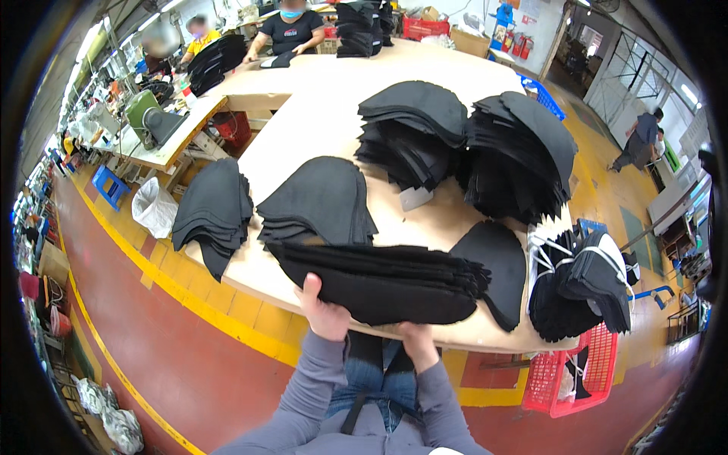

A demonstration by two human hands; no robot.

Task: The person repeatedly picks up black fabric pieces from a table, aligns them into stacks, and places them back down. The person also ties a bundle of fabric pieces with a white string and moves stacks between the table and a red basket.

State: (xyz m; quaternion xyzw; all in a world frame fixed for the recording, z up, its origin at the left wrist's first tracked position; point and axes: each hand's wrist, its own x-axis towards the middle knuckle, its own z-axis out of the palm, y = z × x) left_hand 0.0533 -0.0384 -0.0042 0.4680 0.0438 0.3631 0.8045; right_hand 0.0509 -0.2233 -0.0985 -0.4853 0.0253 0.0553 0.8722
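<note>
Both my hands hold a thick stack of black cut fabric pieces (375, 287) at the table's near edge, its layered edges facing up. My left hand (326, 309) grips its lower left side, thumb up against the front piece. My right hand (417, 345) is under its lower edge, and most of those fingers are hidden behind the stack. Just beyond lies a dome-shaped black pile (318, 197), with a smaller pile (214, 205) to its left. A flat black piece (497, 273) lies right of the held stack, partly covered by it.
Two tall black piles (413, 125) (523, 144) stand farther back on the pale table (318, 114). Bundles tied with white strips (588, 280) sit at the right corner, above a red basket (542, 383). Two people work across the table; a green machine (144, 110) stands left.
</note>
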